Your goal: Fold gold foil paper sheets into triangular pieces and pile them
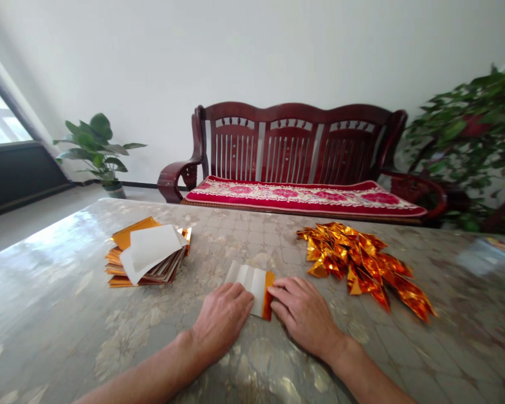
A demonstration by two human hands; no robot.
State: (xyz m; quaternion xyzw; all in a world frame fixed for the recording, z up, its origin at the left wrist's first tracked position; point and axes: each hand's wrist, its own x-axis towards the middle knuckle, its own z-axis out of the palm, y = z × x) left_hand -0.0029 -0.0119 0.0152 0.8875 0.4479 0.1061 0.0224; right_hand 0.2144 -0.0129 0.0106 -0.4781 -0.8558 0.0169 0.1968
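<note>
A small sheet of foil paper [252,283] lies on the table in front of me, its pale side up with crease lines across it. Along its right edge a strip is folded over, showing shiny orange foil. My left hand [225,311] is closed, its fingers pressed together on the sheet's left and near part; the fingertips are partly hidden. At the folded orange edge, my right hand [303,311] grips with bent fingers and thumb. To the left stands a stack of foil paper sheets [155,252], and to the right a heap of folded orange foil pieces [349,252].
The patterned, glossy table [151,348] stretches to both sides. Clear plastic [490,252] lies at its right end. Beyond it is a dark red wooden bench [290,146] with a red floral cushion [286,193]. Potted plants [99,143] stand on either side.
</note>
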